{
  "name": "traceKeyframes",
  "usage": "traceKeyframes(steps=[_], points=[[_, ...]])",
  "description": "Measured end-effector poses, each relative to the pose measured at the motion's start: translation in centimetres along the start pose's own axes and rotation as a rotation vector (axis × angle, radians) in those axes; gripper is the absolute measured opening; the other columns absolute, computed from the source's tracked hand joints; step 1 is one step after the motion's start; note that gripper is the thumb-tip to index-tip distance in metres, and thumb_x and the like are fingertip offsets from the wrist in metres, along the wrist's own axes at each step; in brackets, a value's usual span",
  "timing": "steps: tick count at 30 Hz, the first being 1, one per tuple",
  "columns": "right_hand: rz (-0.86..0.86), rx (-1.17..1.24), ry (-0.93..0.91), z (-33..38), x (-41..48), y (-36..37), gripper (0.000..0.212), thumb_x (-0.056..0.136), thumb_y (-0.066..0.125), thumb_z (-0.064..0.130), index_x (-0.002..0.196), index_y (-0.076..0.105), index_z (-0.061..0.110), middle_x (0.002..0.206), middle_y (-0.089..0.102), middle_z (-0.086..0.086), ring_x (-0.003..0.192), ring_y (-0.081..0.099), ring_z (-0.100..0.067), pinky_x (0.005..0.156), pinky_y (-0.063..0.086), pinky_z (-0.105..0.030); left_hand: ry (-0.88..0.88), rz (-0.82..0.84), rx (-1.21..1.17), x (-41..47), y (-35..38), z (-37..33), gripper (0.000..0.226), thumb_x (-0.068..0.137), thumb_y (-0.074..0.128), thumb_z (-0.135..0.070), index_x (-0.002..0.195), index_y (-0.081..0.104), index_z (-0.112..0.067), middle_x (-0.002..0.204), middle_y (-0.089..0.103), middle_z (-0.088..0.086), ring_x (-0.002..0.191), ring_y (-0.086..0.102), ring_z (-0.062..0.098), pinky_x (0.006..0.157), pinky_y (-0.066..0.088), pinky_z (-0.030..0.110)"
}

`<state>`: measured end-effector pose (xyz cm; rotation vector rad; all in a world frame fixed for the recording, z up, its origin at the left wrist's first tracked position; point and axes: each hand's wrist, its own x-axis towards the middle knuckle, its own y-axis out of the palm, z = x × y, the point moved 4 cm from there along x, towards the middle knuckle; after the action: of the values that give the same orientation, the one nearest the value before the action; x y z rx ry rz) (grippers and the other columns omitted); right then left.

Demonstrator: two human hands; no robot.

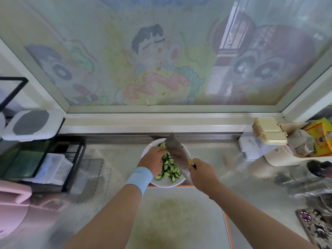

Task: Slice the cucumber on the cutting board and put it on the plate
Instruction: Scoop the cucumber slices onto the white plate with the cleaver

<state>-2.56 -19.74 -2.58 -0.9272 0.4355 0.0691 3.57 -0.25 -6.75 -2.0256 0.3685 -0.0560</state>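
Head view of a kitchen counter. The cucumber slices [168, 168] lie heaped on a round white plate [162, 185], which stands at 12 o'clock of the cutting board [179, 216] and overlaps its orange far edge. The heap is elongated, its long axis running roughly from 12 to 6 o'clock across the plate; single slices face many ways, green rind showing at their edges.

A cleaver [177, 150] is held over the plate, its long axis running from the handle at 5 o'clock to the blade's far corner at 11 o'clock, with the slices along its left face. The right hand [203, 174] is clenched round the handle. The left hand [152, 159], above a light blue wristband [140, 177], bends its fingers down onto the slices beside the blade; whether it grasps any cannot be told.

A yellow-orange packet [321, 139] and a crumpled paper bag [301, 142] at 2 o'clock carry print too blurred to read. A gold-lidded box [269, 130] sits beside them. Cartoon figures cover the window film [156, 60] at 12 o'clock.
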Motion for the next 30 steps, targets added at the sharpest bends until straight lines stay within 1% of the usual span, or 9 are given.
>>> traceKeyframes(steps=[2,5,8,12,17,22,26,28,30], points=[[-0.006,-0.006,-0.007,0.0,-0.3,-0.2,0.02,0.097,0.044,0.022,0.079,0.046,0.013,0.074,0.053,-0.004,0.07,0.048,-0.024,0.057,0.033,-0.033,-0.056,0.035,-0.008,-0.9,0.5,0.9,0.045,0.095,0.039,-0.014,0.137,0.045,-0.03,0.144,0.035,-0.008,0.127,0.04,0.014,0.102,0.038,0.027],[-0.009,-0.04,-0.036,0.3,-0.7,-0.2,0.021,0.098,0.043,0.023,0.08,0.045,0.014,0.073,0.052,-0.002,0.07,0.049,-0.024,0.057,0.034,-0.033,-0.044,-0.079,-0.074,-1.5,-0.3,0.6,0.046,0.093,0.04,-0.01,0.133,0.046,-0.031,0.138,0.04,-0.009,0.124,0.041,0.014,0.098,0.042,0.029],[-0.01,-0.063,-0.05,0.5,-1.0,0.2,0.021,0.099,0.042,0.023,0.079,0.044,0.016,0.071,0.051,0.0,0.069,0.048,-0.023,0.054,0.033,-0.031,0.034,-0.17,-0.11,-1.2,-1.3,-0.6,0.057,0.092,0.04,-0.004,0.143,0.034,-0.029,0.149,0.025,-0.015,0.133,0.027,0.007,0.105,0.035,0.026],[-0.05,-0.026,-0.037,0.2,-1.3,0.4,0.022,0.099,0.043,0.024,0.079,0.046,0.014,0.07,0.051,0.0,0.066,0.047,-0.022,0.052,0.032,-0.029,-0.011,-0.06,-0.035,-0.5,-0.7,0.0,0.063,0.091,0.04,-0.003,0.147,0.027,-0.028,0.153,0.014,-0.021,0.137,0.023,0.006,0.108,0.033,0.028],[-0.065,-0.046,-0.031,-0.6,-0.8,0.2,0.024,0.1,0.041,0.026,0.079,0.046,0.014,0.07,0.052,-0.001,0.069,0.049,-0.025,0.056,0.034,-0.033,-0.082,0.016,0.07,-1.3,0.2,0.9,0.049,0.094,0.041,-0.011,0.139,0.042,-0.028,0.146,0.034,-0.01,0.13,0.037,0.012,0.103,0.039,0.031],[-0.071,0.016,-0.049,-1.2,-1.7,0.5,0.028,0.101,0.04,0.028,0.074,0.039,0.021,0.066,0.049,0.002,0.061,0.045,-0.019,0.052,0.031,-0.031,-0.075,-0.164,-0.043,-3.8,-0.7,0.6,0.036,0.093,0.041,-0.012,0.122,0.056,-0.028,0.122,0.052,-0.008,0.109,0.049,0.014,0.088,0.047,0.029],[-0.144,0.123,0.033,-4.2,-5.0,2.2,0.024,0.098,0.042,0.028,0.074,0.039,0.024,0.069,0.052,0.003,0.068,0.051,-0.027,0.062,0.041,-0.037,-0.019,-0.331,-0.111,-8.7,-0.1,0.8,0.028,0.087,0.047,-0.004,0.109,0.061,-0.016,0.107,0.057,0.0,0.101,0.052,0.018,0.084,0.048,0.032],[-0.177,0.183,0.1,-6.5,-7.5,3.5,0.018,0.098,0.044,0.024,0.081,0.045,0.022,0.076,0.056,-0.002,0.077,0.054,-0.033,0.069,0.045,-0.041,-0.109,-0.364,-0.092,-11.4,1.1,2.5,0.029,0.084,0.05,-0.003,0.109,0.06,-0.014,0.11,0.056,0.002,0.105,0.051,0.021,0.088,0.047,0.036],[-0.19,0.221,0.188,-9.3,-9.8,5.0,0.017,0.101,0.043,0.024,0.087,0.047,0.017,0.081,0.058,-0.008,0.08,0.056,-0.036,0.07,0.045,-0.041,-0.214,-0.338,-0.025,-13.6,2.7,4.7,0.037,0.082,0.053,-0.007,0.118,0.056,-0.012,0.125,0.052,0.007,0.118,0.046,0.027,0.098,0.042,0.039]])
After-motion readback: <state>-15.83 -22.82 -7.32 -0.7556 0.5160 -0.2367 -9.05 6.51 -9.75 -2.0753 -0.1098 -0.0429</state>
